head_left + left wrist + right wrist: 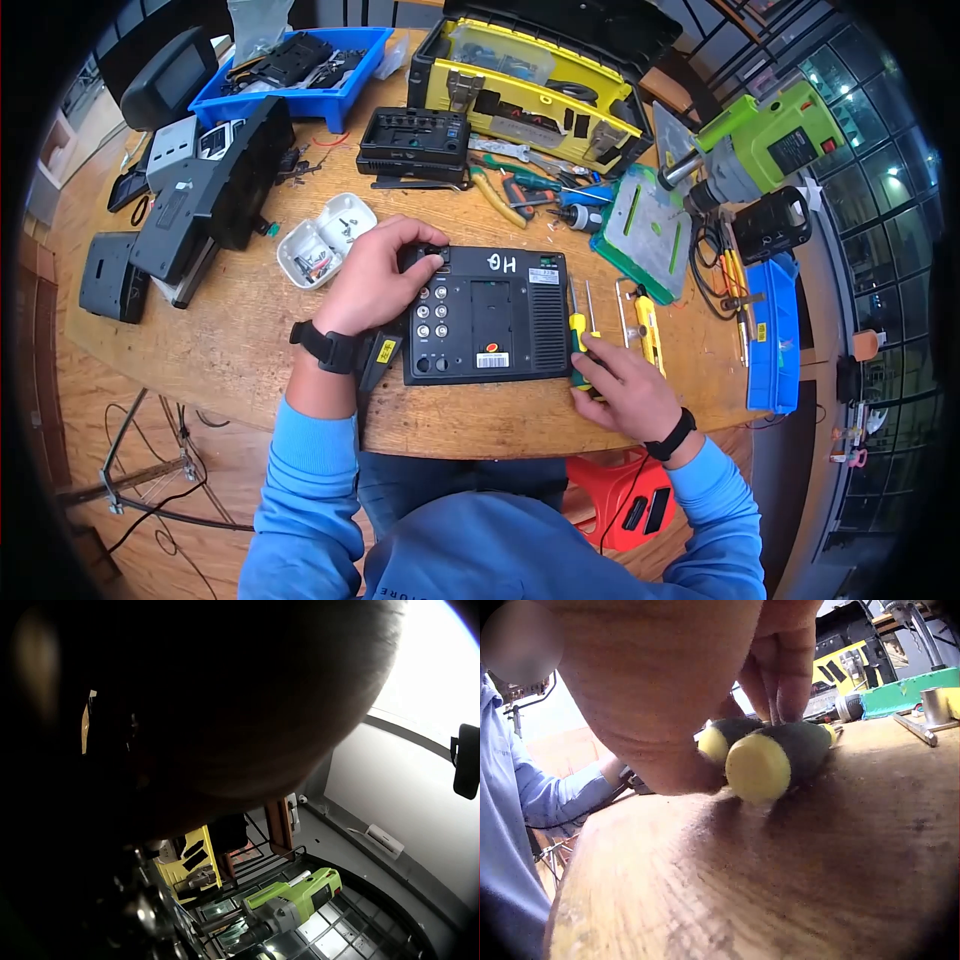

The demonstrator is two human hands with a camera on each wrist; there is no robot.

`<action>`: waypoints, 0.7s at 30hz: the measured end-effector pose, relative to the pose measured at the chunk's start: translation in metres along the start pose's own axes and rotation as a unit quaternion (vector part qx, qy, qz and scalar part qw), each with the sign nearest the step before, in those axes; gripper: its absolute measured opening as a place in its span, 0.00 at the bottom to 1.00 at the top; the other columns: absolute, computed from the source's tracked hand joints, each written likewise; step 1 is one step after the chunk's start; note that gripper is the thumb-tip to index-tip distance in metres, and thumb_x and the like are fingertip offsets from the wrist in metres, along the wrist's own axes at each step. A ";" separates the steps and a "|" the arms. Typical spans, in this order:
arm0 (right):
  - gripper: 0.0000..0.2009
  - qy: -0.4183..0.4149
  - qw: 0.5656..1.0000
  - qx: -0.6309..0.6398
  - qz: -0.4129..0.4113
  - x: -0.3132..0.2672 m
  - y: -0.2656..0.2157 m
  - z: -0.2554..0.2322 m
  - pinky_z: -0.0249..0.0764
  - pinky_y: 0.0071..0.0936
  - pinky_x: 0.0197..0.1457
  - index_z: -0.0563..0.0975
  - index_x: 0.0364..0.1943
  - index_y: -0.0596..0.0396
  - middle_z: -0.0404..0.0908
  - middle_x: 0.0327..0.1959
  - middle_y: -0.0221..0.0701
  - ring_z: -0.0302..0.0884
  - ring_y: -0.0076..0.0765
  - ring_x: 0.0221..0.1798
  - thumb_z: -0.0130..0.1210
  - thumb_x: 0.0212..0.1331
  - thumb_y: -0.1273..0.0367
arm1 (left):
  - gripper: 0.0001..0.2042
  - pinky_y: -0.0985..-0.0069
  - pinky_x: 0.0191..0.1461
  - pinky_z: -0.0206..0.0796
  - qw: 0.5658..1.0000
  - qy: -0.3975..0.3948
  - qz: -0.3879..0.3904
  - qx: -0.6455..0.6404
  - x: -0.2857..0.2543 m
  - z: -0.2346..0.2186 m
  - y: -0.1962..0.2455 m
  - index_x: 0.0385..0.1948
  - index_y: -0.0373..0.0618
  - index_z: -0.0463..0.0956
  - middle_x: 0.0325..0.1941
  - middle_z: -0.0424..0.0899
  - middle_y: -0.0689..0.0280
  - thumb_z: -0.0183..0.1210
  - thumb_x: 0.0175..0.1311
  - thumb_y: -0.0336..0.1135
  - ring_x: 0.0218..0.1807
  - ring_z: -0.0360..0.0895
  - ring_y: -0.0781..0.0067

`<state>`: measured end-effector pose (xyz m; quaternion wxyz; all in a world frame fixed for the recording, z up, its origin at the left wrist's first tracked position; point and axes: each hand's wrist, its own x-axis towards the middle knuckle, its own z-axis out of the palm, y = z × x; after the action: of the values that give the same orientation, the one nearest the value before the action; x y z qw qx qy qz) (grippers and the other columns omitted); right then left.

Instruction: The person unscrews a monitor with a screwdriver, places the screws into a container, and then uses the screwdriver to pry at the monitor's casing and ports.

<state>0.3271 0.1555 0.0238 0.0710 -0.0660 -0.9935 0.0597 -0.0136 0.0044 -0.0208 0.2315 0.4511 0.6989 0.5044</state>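
Note:
A flat black electronic device [490, 310] with round metal sockets, a vent grille and white "HQ" lettering lies on the wooden table [490, 415]. My left hand [378, 268] grips its far left corner, thumb on top and fingers at the far edge. Most of the left wrist view is dark, filled by that hand. To the right of the device, my right hand [630, 385] holds a screwdriver [714, 742] with a dark green handle and yellow end. Close beside it lies a second, similar screwdriver [759, 769]. Both handles are partly hidden under the fingers in the head view.
A yellow-handled tool [648, 325] lies right of the hand. A white box [325, 240] of screws sits left. Behind are a black bit case [412, 140], pliers [500, 198], a yellow toolbox [530, 100] and a blue bin [290, 95]. A green drill [770, 140] stands right.

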 end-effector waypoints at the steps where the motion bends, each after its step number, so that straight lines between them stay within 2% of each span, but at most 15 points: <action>1: 0.22 0.021 1.000 -0.008 -0.005 -0.001 0.000 0.000 0.85 0.40 0.53 0.84 0.56 0.53 0.82 0.62 0.42 0.87 0.49 0.52 0.72 0.55 0.68 | 0.11 0.76 0.56 0.73 1.000 0.004 0.016 0.017 -0.001 0.000 0.001 0.51 0.41 0.86 0.46 0.86 0.67 0.69 0.69 0.27 0.49 0.81 0.76; 5: 0.20 0.077 0.997 0.006 0.004 -0.004 -0.002 -0.005 0.87 0.38 0.50 0.85 0.54 0.53 0.84 0.60 0.41 0.88 0.49 0.47 0.68 0.53 0.74 | 0.12 0.76 0.56 0.74 0.999 0.014 0.041 0.021 -0.001 0.002 -0.002 0.53 0.39 0.86 0.47 0.87 0.66 0.68 0.70 0.27 0.49 0.82 0.76; 6: 0.20 0.115 0.993 -0.012 0.013 -0.004 -0.002 -0.008 0.87 0.38 0.49 0.85 0.53 0.55 0.85 0.58 0.42 0.89 0.50 0.47 0.66 0.53 0.75 | 0.12 0.76 0.56 0.74 0.999 0.016 0.038 0.022 -0.002 0.001 -0.002 0.53 0.39 0.86 0.47 0.87 0.66 0.68 0.70 0.27 0.49 0.82 0.76; 7: 0.19 0.153 0.988 -0.028 0.021 -0.003 -0.002 -0.011 0.87 0.38 0.49 0.86 0.52 0.57 0.86 0.56 0.43 0.89 0.50 0.47 0.64 0.53 0.77 | 0.13 0.76 0.56 0.74 1.000 0.002 0.015 0.005 -0.002 0.000 0.001 0.54 0.39 0.86 0.47 0.88 0.65 0.68 0.70 0.27 0.50 0.83 0.76; 8: 0.19 0.152 0.988 -0.025 0.017 -0.002 -0.001 -0.014 0.87 0.38 0.49 0.86 0.52 0.57 0.86 0.56 0.43 0.89 0.50 0.47 0.64 0.53 0.77 | 0.14 0.76 0.57 0.75 1.000 -0.013 -0.009 -0.013 -0.002 0.000 0.002 0.56 0.39 0.86 0.48 0.89 0.64 0.68 0.70 0.27 0.50 0.84 0.76; 10: 0.18 0.233 0.971 -0.019 0.060 -0.001 0.003 -0.020 0.87 0.39 0.52 0.84 0.51 0.62 0.87 0.52 0.46 0.89 0.51 0.49 0.62 0.54 0.78 | 0.15 0.76 0.57 0.76 0.999 -0.014 -0.018 -0.026 -0.002 -0.002 0.001 0.57 0.39 0.86 0.49 0.90 0.63 0.68 0.71 0.27 0.50 0.84 0.76; 11: 0.16 0.245 0.967 -0.021 0.063 0.000 0.005 -0.027 0.85 0.41 0.57 0.83 0.51 0.66 0.88 0.50 0.49 0.89 0.51 0.51 0.59 0.59 0.77 | 0.15 0.76 0.57 0.77 0.999 -0.019 -0.025 -0.039 -0.002 -0.002 0.001 0.58 0.38 0.86 0.51 0.91 0.62 0.68 0.71 0.28 0.51 0.85 0.76; 12: 0.16 0.244 0.968 -0.020 0.060 0.001 0.008 -0.033 0.85 0.41 0.57 0.83 0.51 0.66 0.88 0.50 0.49 0.89 0.51 0.51 0.59 0.59 0.77 | 0.15 0.76 0.57 0.77 0.999 -0.016 -0.027 -0.039 -0.002 -0.002 0.000 0.58 0.38 0.86 0.51 0.91 0.62 0.68 0.71 0.28 0.51 0.85 0.76; 14: 0.15 0.291 0.952 -0.014 0.099 0.004 0.013 -0.045 0.83 0.42 0.60 0.83 0.52 0.66 0.88 0.50 0.48 0.88 0.51 0.53 0.57 0.64 0.75 | 0.15 0.72 0.57 0.78 0.997 -0.010 -0.032 -0.070 -0.002 -0.001 -0.002 0.55 0.37 0.87 0.49 0.91 0.56 0.69 0.69 0.30 0.49 0.87 0.69; 15: 0.14 0.303 0.946 0.013 0.117 0.006 0.014 -0.051 0.81 0.40 0.60 0.82 0.54 0.66 0.87 0.49 0.47 0.87 0.47 0.52 0.55 0.69 0.73 | 0.15 0.72 0.57 0.78 0.997 -0.007 -0.034 -0.071 -0.002 0.000 -0.002 0.55 0.37 0.87 0.49 0.91 0.56 0.69 0.69 0.30 0.49 0.87 0.69; 16: 0.14 0.302 0.946 0.014 0.115 0.012 0.014 -0.056 0.81 0.40 0.60 0.82 0.54 0.66 0.87 0.49 0.47 0.87 0.47 0.52 0.55 0.69 0.73 | 0.14 0.72 0.56 0.78 0.997 -0.007 -0.041 -0.071 -0.001 0.000 -0.001 0.54 0.37 0.87 0.49 0.91 0.56 0.70 0.69 0.30 0.49 0.87 0.69; 18: 0.14 0.348 0.926 0.106 0.102 0.024 0.015 -0.066 0.81 0.36 0.56 0.81 0.55 0.65 0.87 0.48 0.45 0.86 0.43 0.49 0.55 0.71 0.72 | 0.14 0.73 0.56 0.78 0.996 -0.005 -0.051 -0.071 -0.001 -0.001 0.000 0.53 0.37 0.88 0.48 0.92 0.56 0.71 0.68 0.30 0.48 0.88 0.69; 19: 0.14 0.354 0.924 0.121 0.085 0.034 0.013 -0.070 0.80 0.32 0.54 0.81 0.55 0.65 0.87 0.46 0.43 0.85 0.38 0.47 0.56 0.72 0.71 | 0.14 0.72 0.55 0.78 0.997 -0.008 -0.050 -0.065 0.000 -0.002 0.001 0.53 0.37 0.88 0.48 0.92 0.56 0.71 0.68 0.30 0.48 0.88 0.69; 21: 0.13 0.338 0.930 0.134 0.061 0.060 0.006 -0.079 0.80 0.32 0.53 0.81 0.55 0.65 0.87 0.45 0.43 0.85 0.38 0.46 0.57 0.71 0.72 | 0.14 0.72 0.55 0.78 0.997 -0.010 -0.050 -0.060 0.001 -0.002 0.003 0.53 0.37 0.88 0.47 0.92 0.56 0.71 0.68 0.30 0.48 0.87 0.69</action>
<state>0.2812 0.1786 0.1080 0.4068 -0.1322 -0.8876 0.1709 -0.0145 0.0042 -0.0169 0.2899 0.4056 0.6872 0.5284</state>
